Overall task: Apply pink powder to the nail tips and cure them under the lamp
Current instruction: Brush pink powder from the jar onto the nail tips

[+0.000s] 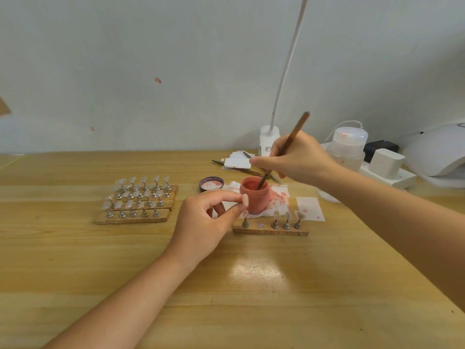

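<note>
My right hand [294, 157] grips a brown-handled brush [289, 142] whose tip is dipped into the open pink powder jar [254, 197]. My left hand [208, 222] pinches a nail tip [244, 200] on its small stand between thumb and forefinger, just left of the jar. In front of the jar lies a wooden strip [270, 230] that carries several nail tips on metal stands and has one bare magnet spot. The white curing lamp [437, 152] sits at the far right edge.
Stacked wooden strips [137, 217] with several clear nail tips lie to the left. The jar's lid [211, 183] rests behind my left hand. Stained tissue [279, 197], white pads [237, 162], a plastic container [348, 147], a power strip [387, 172] and a desk lamp base [269, 139] crowd the back right.
</note>
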The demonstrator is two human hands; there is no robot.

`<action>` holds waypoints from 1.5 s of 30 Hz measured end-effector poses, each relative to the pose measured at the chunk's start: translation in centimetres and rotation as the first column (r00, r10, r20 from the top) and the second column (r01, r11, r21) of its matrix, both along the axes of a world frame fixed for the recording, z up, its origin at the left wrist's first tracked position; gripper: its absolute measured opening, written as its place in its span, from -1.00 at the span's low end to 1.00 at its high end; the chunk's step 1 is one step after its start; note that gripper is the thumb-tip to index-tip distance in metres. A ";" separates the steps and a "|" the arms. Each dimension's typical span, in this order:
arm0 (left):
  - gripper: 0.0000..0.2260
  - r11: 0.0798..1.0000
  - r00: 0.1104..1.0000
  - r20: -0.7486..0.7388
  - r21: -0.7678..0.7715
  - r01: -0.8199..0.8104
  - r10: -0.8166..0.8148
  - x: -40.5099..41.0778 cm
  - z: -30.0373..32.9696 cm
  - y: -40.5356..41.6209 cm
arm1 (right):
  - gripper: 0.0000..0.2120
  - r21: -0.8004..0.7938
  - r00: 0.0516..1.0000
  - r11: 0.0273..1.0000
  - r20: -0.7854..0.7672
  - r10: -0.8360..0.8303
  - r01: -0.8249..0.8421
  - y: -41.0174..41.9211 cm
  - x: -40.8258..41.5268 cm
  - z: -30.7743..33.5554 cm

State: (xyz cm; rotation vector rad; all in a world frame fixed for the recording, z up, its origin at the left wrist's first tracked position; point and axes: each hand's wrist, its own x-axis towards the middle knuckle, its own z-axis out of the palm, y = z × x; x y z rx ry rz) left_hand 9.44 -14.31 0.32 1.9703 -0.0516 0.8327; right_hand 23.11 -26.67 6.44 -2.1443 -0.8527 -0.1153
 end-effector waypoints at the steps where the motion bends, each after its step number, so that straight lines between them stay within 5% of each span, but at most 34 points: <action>1: -0.82 1.000 1.000 0.000 0.000 0.000 0.000 0.0 0.0 0.0 | -0.64 -0.058 1.000 0.998 0.016 -0.004 0.005 0.3 0.2 -0.1; 7: -0.80 0.999 1.000 0.010 0.044 -0.009 0.008 0.2 -0.2 0.2 | -0.62 -0.222 0.999 0.975 0.051 -0.012 0.023 1.5 -0.1 -1.1; 11: -0.98 1.000 0.999 0.043 0.019 0.012 -0.013 0.4 -0.3 0.2 | -0.62 -0.092 0.998 0.994 0.032 -0.057 0.060 0.9 0.0 -0.1; 17: -0.96 0.999 0.998 0.061 0.048 -0.011 0.008 0.5 -0.4 0.2 | -0.60 0.020 0.992 0.997 -0.096 -0.076 0.079 -0.6 0.5 0.7; 37: -0.97 0.999 1.000 0.025 0.054 0.001 -0.003 0.3 -0.5 0.3 | -0.59 0.160 0.968 0.974 -0.219 -0.122 0.159 -2.0 1.0 -0.2; 45: -0.84 0.999 1.000 0.026 0.051 -0.013 0.011 0.5 -0.7 0.5 | -0.60 0.169 0.963 0.965 -0.215 -0.160 0.198 -2.9 1.0 -0.4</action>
